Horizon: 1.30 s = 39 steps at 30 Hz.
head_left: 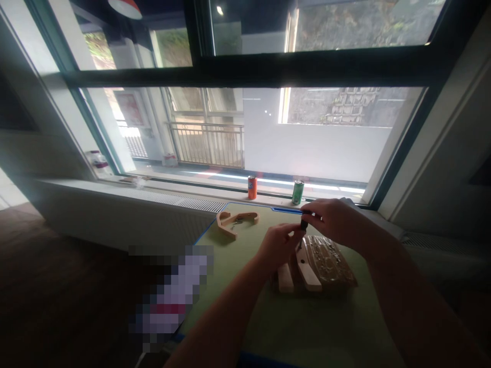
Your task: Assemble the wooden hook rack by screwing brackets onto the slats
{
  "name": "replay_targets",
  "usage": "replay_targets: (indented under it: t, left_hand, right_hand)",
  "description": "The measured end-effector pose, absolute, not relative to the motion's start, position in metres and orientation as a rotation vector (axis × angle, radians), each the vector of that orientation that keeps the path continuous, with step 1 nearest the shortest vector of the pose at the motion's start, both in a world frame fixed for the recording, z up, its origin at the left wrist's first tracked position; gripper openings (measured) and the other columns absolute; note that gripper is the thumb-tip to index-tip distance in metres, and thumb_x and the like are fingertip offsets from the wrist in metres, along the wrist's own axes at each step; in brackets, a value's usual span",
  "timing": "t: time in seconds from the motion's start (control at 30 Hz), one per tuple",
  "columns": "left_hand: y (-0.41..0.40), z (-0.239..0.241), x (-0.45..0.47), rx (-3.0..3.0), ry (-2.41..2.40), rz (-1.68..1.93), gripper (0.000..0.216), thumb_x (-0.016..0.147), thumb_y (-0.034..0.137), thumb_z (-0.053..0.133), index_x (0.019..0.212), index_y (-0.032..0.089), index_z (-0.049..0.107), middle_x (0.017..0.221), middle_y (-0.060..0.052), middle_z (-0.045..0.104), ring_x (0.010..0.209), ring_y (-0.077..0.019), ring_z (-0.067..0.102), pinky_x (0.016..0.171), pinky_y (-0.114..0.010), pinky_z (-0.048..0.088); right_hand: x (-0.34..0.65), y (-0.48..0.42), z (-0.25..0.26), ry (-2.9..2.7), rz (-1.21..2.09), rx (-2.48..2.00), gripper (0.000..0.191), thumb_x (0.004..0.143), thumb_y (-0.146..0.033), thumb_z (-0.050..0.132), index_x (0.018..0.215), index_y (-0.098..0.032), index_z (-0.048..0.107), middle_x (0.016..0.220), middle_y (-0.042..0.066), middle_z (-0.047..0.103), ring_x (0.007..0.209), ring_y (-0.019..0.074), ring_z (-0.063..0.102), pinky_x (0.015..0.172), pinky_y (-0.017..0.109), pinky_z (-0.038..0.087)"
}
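My right hand (326,217) is closed on the top of a black-handled screwdriver (304,224), held nearly upright. Just below, my left hand (276,246) pinches around the lower part of the same handle. The screwdriver's thin shaft points down onto a pale wooden piece (310,276) with a dark hole in it. Another wooden strip (285,278) lies beside it on the left, partly hidden by my left hand. The wooden piece rests against a block wrapped in shiny brown tape (330,263). Whether a screw sits under the tip is too small to tell.
A green-topped table (238,271) with blue edging carries everything. Curved wooden parts (232,225) with small metal bits between them lie at its far left. An orange can (252,187) and a green can (297,192) stand on the windowsill. A blurred-out patch covers the left edge.
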State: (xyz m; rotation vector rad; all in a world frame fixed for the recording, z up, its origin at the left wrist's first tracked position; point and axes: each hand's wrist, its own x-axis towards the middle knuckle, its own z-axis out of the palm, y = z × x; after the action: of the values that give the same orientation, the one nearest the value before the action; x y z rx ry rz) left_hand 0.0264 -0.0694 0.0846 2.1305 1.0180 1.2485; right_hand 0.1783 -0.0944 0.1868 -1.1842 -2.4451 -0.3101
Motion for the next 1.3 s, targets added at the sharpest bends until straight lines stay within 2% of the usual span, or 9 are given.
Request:
replay_targets:
  t: [0.1, 0.2, 0.4, 0.53, 0.63, 0.83, 0.93, 1.13, 1.3]
  left_hand:
    - [-0.070, 0.085, 0.027, 2.116, 1.119, 1.330, 0.035, 0.068, 0.042, 0.064, 0.093, 0.017, 0.064, 0.079, -0.001, 0.062, 0.053, -0.0059, 0.047, 0.052, -0.018, 0.038]
    - [-0.068, 0.084, 0.026, 2.167, 1.091, 1.333, 0.025, 0.072, 0.039, 0.060, 0.084, 0.017, 0.066, 0.076, 0.000, 0.061, 0.055, -0.0063, 0.047, 0.054, -0.019, 0.038]
    - [-0.071, 0.087, 0.024, 2.268, 0.982, 1.233, 0.023, 0.082, 0.031, 0.047, 0.088, 0.018, 0.065, 0.075, -0.001, 0.061, 0.060, -0.0084, 0.051, 0.057, -0.020, 0.039]
    - [-0.072, 0.087, 0.023, 2.185, 1.045, 1.271, 0.031, 0.073, 0.039, 0.059, 0.095, 0.018, 0.063, 0.079, -0.001, 0.061, 0.054, -0.0068, 0.049, 0.053, -0.019, 0.039]
    - [-0.071, 0.085, 0.023, 2.203, 1.048, 1.283, 0.027, 0.072, 0.040, 0.059, 0.085, 0.017, 0.064, 0.075, 0.000, 0.060, 0.056, -0.0073, 0.049, 0.055, -0.019, 0.039]
    - [-0.070, 0.089, 0.022, 2.288, 0.934, 1.176, 0.024, 0.083, 0.029, 0.044, 0.089, 0.017, 0.064, 0.079, -0.002, 0.061, 0.064, -0.0092, 0.052, 0.060, -0.020, 0.040]
    - [-0.071, 0.090, 0.022, 2.233, 0.974, 1.159, 0.024, 0.078, 0.032, 0.052, 0.094, 0.018, 0.064, 0.081, -0.002, 0.062, 0.062, -0.0092, 0.052, 0.059, -0.020, 0.041]
    - [-0.070, 0.087, 0.021, 2.204, 1.005, 1.209, 0.024, 0.076, 0.035, 0.055, 0.092, 0.021, 0.066, 0.080, 0.000, 0.064, 0.062, -0.0090, 0.053, 0.059, -0.020, 0.041]
    - [-0.070, 0.086, 0.022, 2.242, 0.955, 1.207, 0.023, 0.082, 0.028, 0.047, 0.096, 0.021, 0.064, 0.082, 0.000, 0.063, 0.063, -0.0084, 0.053, 0.059, -0.019, 0.040]
  right_hand:
    - [0.177, -0.094, 0.186, -2.436, -0.343, -1.291, 0.032, 0.081, -0.041, 0.048, 0.066, -0.016, 0.060, 0.060, 0.002, 0.058, 0.052, 0.0106, 0.049, 0.048, 0.023, 0.029]
    - [0.176, -0.091, 0.183, -2.412, -0.391, -1.334, 0.040, 0.080, -0.050, 0.046, 0.061, -0.016, 0.059, 0.055, 0.002, 0.056, 0.048, 0.0105, 0.046, 0.046, 0.024, 0.027]
    - [0.179, -0.096, 0.186, -2.420, -0.217, -1.156, 0.022, 0.079, -0.035, 0.052, 0.092, -0.021, 0.064, 0.077, 0.002, 0.065, 0.063, 0.0113, 0.055, 0.056, 0.022, 0.036]
    - [0.176, -0.097, 0.188, -2.432, -0.252, -1.244, 0.027, 0.079, -0.041, 0.051, 0.071, -0.018, 0.062, 0.060, 0.000, 0.060, 0.051, 0.0092, 0.049, 0.048, 0.022, 0.031]
    - [0.176, -0.094, 0.184, -2.401, -0.369, -1.340, 0.037, 0.077, -0.049, 0.049, 0.060, -0.017, 0.057, 0.052, 0.000, 0.054, 0.045, 0.0093, 0.043, 0.045, 0.023, 0.026]
    - [0.180, -0.102, 0.187, -2.403, -0.222, -1.201, 0.020, 0.079, -0.033, 0.052, 0.090, -0.021, 0.062, 0.079, 0.003, 0.065, 0.066, 0.0133, 0.056, 0.058, 0.023, 0.038]
    - [0.179, -0.105, 0.190, -2.417, -0.190, -1.204, 0.019, 0.081, -0.025, 0.047, 0.090, -0.021, 0.063, 0.077, 0.002, 0.065, 0.064, 0.0122, 0.056, 0.057, 0.023, 0.038]
    - [0.178, -0.095, 0.185, -2.360, -0.466, -1.423, 0.032, 0.079, -0.042, 0.047, 0.062, -0.018, 0.058, 0.055, 0.001, 0.056, 0.048, 0.0111, 0.046, 0.047, 0.024, 0.027]
    - [0.183, -0.093, 0.186, -2.375, -0.284, -1.342, 0.032, 0.078, -0.049, 0.048, 0.082, -0.020, 0.063, 0.065, 0.001, 0.061, 0.053, 0.0112, 0.050, 0.049, 0.023, 0.030]
